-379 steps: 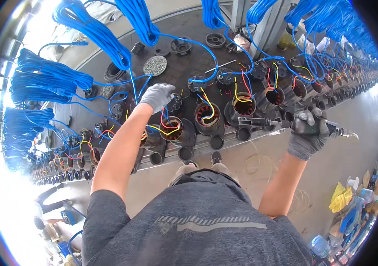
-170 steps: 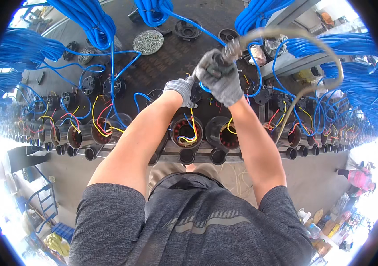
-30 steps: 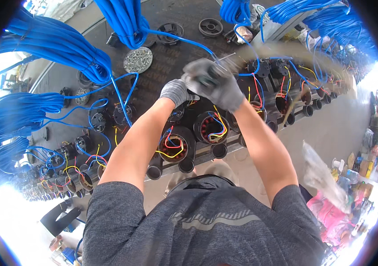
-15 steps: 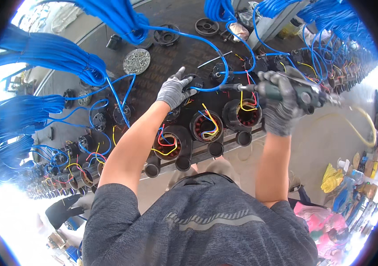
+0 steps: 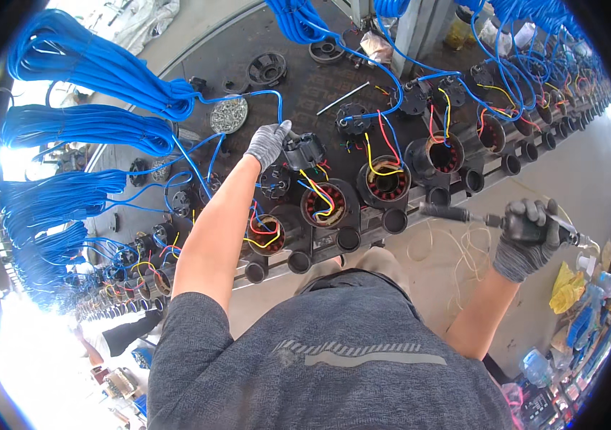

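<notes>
My left hand [image 5: 270, 143], in a grey glove, grips a black round motor end cover [image 5: 304, 150] at its edge, with a blue cable [image 5: 279, 104] running up from it. The cover is tilted above an open black motor housing [image 5: 323, 204] with red windings and yellow, red and blue wires. My right hand [image 5: 531, 229], also gloved, is closed around a dark air screwdriver [image 5: 481, 217]. Its nose points left, over the floor to the right of the bench and apart from the housings. More open housings [image 5: 384, 178] stand in the row along the bench edge.
Thick bundles of blue cable [image 5: 97, 64] hang at the left and top. On the dark bench lie a dish of screws [image 5: 228, 115], a metal rod [image 5: 343, 98] and a black ring-shaped part [image 5: 266, 69]. A yellow bag [image 5: 567, 288] is on the floor at right.
My right hand has carried the screwdriver right and down, away from the bench. My left hand has raised and tilted the end cover. The view has shifted too.
</notes>
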Tool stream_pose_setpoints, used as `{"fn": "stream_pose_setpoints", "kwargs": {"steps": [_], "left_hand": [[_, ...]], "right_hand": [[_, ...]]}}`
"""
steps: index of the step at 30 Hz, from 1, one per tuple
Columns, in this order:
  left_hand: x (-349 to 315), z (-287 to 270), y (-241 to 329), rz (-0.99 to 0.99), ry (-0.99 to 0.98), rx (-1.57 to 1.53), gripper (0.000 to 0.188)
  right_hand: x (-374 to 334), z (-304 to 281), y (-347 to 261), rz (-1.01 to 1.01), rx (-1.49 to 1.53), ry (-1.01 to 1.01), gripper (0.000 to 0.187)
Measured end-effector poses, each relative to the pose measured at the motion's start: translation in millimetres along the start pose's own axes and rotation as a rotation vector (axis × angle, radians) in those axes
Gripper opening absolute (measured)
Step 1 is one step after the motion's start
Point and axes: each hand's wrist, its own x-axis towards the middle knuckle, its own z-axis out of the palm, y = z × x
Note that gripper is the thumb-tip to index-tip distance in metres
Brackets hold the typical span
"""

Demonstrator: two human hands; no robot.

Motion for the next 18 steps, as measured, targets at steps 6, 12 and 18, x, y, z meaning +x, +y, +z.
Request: {"fn": "stream_pose_setpoints", "kwargs": {"steps": [6,12,18], "left_hand": [[-15.7,1.5,28.5,-0.088,0.019,-0.024,0.048],[-59.8,24.1,75.0,0.066,-0.258,0.497,0.042],[-97.8,14.9,103.4,0.018,-0.133,0.260,0.041]], "right_hand": [[-15.5,-36.7,-35.6,0.038,0.132,0.234,0.042],[0.5,-59.7,-47.5,-0.031,-0.141,0.440,0.037],[26.1,-68.1,-48.9,-0.051,0.207,0.398,0.021]]}}
